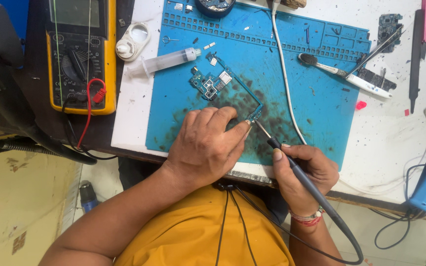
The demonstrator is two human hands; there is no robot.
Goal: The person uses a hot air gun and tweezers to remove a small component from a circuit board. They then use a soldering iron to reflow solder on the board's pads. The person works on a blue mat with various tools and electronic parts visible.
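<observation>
Evidently mid-job, the thin blue circuit board (pixel 212 83) lies bare on the scorched blue mat (pixel 321 106), its narrow arm running toward 5 o'clock. The left hand (pixel 204 145) pins that end, fingers pressed down on it. The right hand (pixel 304 175) has its fingers clenched around a slim dark soldering iron (pixel 292 165), metal tip touching the board's end. A clear plastic syringe (pixel 166 61) lies at 10 o'clock, a yellow multimeter (pixel 81 56) beyond on the white surface (pixel 390 138).
</observation>
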